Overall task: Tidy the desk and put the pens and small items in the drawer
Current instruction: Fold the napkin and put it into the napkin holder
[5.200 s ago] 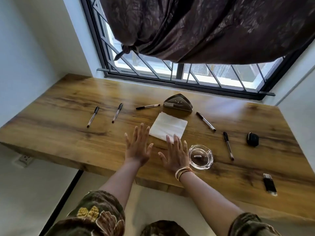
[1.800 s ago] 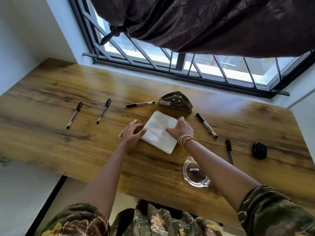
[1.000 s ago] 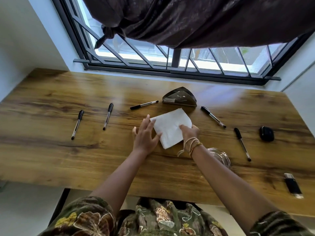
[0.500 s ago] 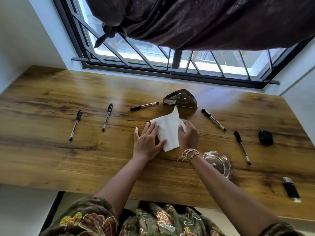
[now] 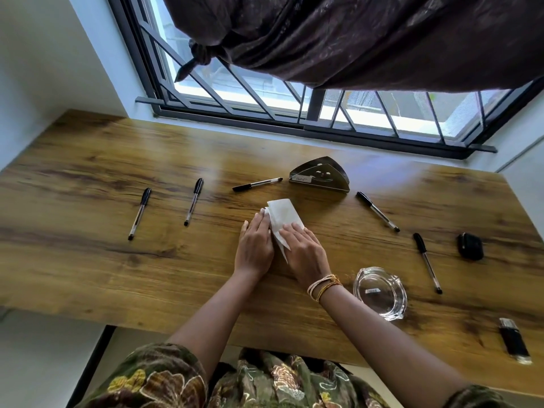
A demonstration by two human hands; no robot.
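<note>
A white paper napkin [image 5: 283, 214], folded over, lies in the middle of the wooden desk [image 5: 88, 260]. My left hand [image 5: 254, 247] rests flat on its left edge and my right hand [image 5: 306, 253] presses flat on its near half. Several black pens lie scattered: one at far left [image 5: 139, 212], one beside it [image 5: 193, 200], one behind the napkin [image 5: 257, 184], and two on the right [image 5: 377, 211] [image 5: 427, 262]. A black USB stick [image 5: 515, 340] and a small black case [image 5: 470, 246] sit at the right.
A metal napkin holder [image 5: 319, 175] stands behind the napkin. A clear glass ashtray [image 5: 380, 293] sits right of my right wrist. The barred window [image 5: 294, 107] and dark curtain [image 5: 353, 39] are behind the desk. No drawer is in view.
The open napkin was lifted by my right hand and folded over. Both hands now press flat on the folded napkin.
</note>
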